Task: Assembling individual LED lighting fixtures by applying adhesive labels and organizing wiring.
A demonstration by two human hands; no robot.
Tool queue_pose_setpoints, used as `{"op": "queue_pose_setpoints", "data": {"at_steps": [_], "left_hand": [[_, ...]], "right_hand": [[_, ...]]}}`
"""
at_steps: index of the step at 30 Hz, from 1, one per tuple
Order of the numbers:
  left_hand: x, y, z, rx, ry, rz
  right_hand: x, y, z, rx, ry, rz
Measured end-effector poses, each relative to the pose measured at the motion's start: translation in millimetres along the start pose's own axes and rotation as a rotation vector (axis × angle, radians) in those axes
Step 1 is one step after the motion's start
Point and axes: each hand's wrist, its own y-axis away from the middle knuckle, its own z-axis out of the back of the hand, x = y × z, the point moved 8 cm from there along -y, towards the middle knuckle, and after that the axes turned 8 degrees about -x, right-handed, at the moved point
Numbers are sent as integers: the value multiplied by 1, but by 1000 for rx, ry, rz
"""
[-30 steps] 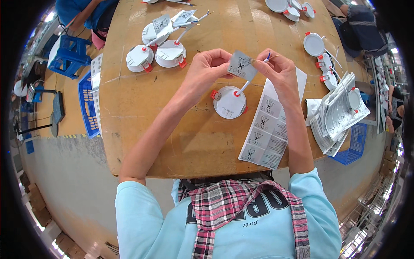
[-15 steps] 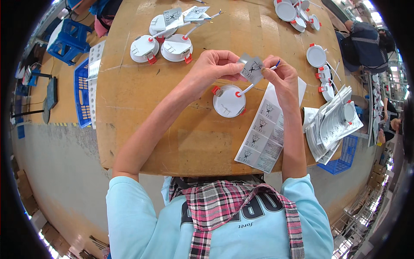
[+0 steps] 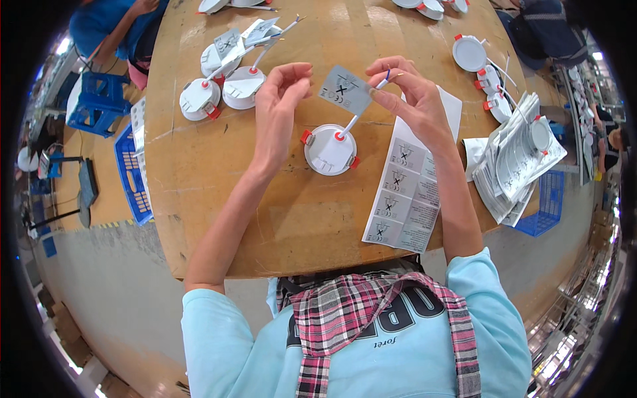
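Observation:
A round white lamp fitting point(image 3: 330, 150) with red clips lies face down on the wooden table point(image 3: 219, 199) in front of me. Its white cable runs up to my right hand point(image 3: 410, 101), which pinches the cable end together with a grey printed label point(image 3: 344, 90). My left hand point(image 3: 283, 99) hovers just left of the label with fingers spread, holding nothing. A sheet of the same grey labels point(image 3: 406, 186) lies under my right forearm.
Several finished fittings with labels point(image 3: 222, 83) lie at the far left. More fittings point(image 3: 479, 66) and a stack of peeled backing sheets point(image 3: 514, 159) lie at the right. Blue crates point(image 3: 129, 169) stand by the table's left edge. Another person point(image 3: 113, 26) sits at the far left.
My left hand has let go of the label and opened. The label now hangs from my right hand on the cable end, raised a little higher.

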Motion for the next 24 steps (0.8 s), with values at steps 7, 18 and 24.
{"op": "queue_pose_setpoints", "data": {"at_steps": [7, 18, 24], "left_hand": [[6, 38, -35, 347, -38, 147], [18, 41, -38, 361, -114, 128], [19, 42, -39, 315, -119, 144]], "right_hand": [[3, 0, 3, -10, 129, 87], [-14, 4, 3, 12, 192, -92], [-33, 7, 3, -23, -23, -248]]}}
